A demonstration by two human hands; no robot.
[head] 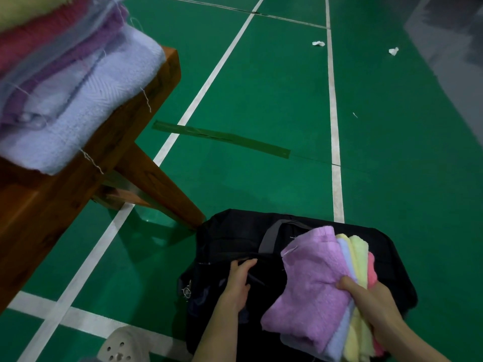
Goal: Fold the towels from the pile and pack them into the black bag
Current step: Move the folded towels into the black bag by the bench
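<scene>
Towel pile blurred, cut off left; bag interior dark, unreadable.

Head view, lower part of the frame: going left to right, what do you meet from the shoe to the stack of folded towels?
Pale perforated shoe → left hand gripping the black bag at its opening → purple towel on the outside of the folded stack → right hand holding that stack above the bag.
</scene>
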